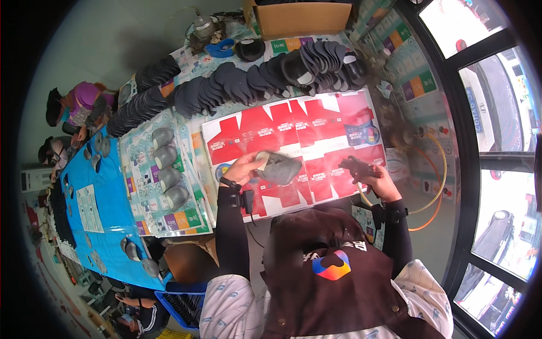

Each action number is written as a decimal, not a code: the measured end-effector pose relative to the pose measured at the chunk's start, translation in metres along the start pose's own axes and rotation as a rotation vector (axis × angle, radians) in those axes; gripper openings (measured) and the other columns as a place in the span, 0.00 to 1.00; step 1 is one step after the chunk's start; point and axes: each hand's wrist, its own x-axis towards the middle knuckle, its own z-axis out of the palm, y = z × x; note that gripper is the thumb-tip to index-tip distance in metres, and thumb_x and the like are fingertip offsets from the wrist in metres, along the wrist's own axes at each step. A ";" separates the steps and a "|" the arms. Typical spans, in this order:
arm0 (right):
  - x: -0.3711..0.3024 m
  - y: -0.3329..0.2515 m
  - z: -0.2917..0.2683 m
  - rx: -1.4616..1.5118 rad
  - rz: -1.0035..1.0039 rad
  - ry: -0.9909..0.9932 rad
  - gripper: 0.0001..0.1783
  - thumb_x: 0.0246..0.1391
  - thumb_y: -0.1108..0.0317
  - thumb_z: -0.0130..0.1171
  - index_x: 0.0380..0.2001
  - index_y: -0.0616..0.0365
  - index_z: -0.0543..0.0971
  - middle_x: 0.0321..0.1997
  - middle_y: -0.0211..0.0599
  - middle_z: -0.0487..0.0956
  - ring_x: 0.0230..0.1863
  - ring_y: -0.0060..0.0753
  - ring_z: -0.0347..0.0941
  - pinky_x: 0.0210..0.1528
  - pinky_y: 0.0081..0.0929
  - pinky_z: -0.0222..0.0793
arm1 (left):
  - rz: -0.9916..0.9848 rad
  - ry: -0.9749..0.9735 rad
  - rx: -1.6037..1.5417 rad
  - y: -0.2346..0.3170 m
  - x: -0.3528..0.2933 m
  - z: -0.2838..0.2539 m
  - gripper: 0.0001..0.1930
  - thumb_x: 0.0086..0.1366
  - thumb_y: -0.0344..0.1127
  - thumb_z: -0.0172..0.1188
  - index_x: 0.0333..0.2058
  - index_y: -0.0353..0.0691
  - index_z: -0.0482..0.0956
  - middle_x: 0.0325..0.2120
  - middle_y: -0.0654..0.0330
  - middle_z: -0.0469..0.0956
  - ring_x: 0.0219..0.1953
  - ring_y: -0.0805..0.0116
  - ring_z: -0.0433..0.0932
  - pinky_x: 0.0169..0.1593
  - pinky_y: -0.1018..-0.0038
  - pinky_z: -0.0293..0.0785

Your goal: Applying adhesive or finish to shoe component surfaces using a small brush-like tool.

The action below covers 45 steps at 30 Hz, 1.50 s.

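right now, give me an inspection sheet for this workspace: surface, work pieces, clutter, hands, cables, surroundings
Surface: red-and-white printed sheet on the bench.
Work pieces: grey curved piece; dark tool.
Clutter: stacked dark curved pieces behind; four grey pieces at left.
Hands: left hand holds the grey curved piece; right hand grips the dark tool.
Cables: yellow hose and orange hose at right; connections unclear.
Surroundings: blue table left, window right.

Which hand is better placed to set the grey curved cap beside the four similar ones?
Likely the left hand: it holds the cap, nearer the four caps; right hand grips a bulky dark tool.
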 end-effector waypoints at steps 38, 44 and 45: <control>0.011 -0.005 -0.018 0.292 -0.208 0.154 0.11 0.61 0.71 0.66 0.45 0.61 0.78 0.27 0.26 0.77 0.21 0.16 0.71 0.21 0.20 0.66 | 0.107 -0.195 -0.038 -0.044 0.060 0.210 0.38 0.73 0.50 0.61 0.72 0.37 0.56 0.65 0.54 0.69 0.65 0.57 0.72 0.64 0.56 0.73; 0.006 -0.003 -0.031 0.316 -0.092 0.009 0.19 0.62 0.62 0.69 0.50 0.63 0.78 0.29 0.27 0.79 0.22 0.16 0.71 0.21 0.19 0.65 | 0.173 -0.049 -0.080 -0.047 0.050 0.220 0.31 0.75 0.39 0.59 0.70 0.37 0.59 0.61 0.56 0.72 0.62 0.62 0.74 0.63 0.59 0.74; 0.008 -0.002 -0.032 0.314 -0.087 0.067 0.19 0.63 0.61 0.68 0.51 0.62 0.79 0.30 0.27 0.80 0.22 0.15 0.71 0.20 0.18 0.64 | 0.172 -0.045 -0.083 -0.047 0.049 0.220 0.31 0.75 0.39 0.59 0.70 0.37 0.59 0.61 0.56 0.72 0.62 0.62 0.74 0.63 0.59 0.74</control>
